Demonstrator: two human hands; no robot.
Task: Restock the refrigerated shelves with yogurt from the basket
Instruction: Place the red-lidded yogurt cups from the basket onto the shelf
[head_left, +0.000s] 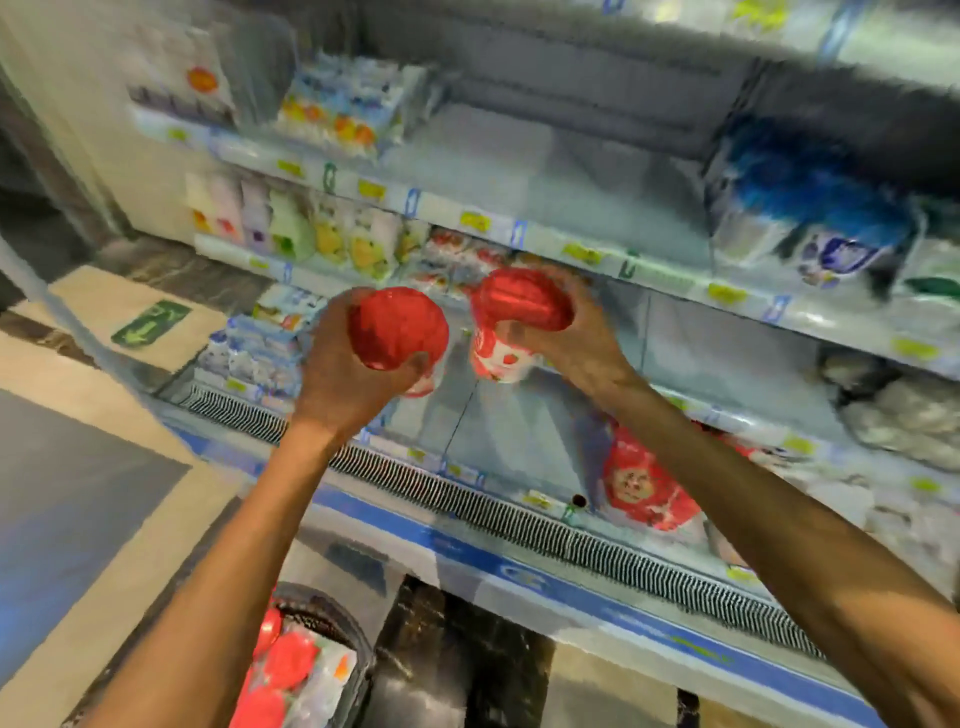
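Observation:
My left hand (343, 379) grips a yogurt cup with a red foil lid (397, 335), held up in front of the refrigerated shelves. My right hand (566, 332) grips a second red-lidded yogurt cup (511, 322) with a red and white label, close beside the first one and just below the front edge of a shelf (597, 254). Down at the bottom of the view the dark basket (358, 654) holds several more red-lidded yogurt cups (291, 660). The picture is blurred by motion.
Shelves to the left carry small fruit yogurt packs (332, 239) and multipacks (343, 109). A blue pack (810, 197) stands on the upper right shelf. Red yogurt tubs (644, 483) sit on the low shelf behind a black vent grille (519, 525). Tiled floor lies at left.

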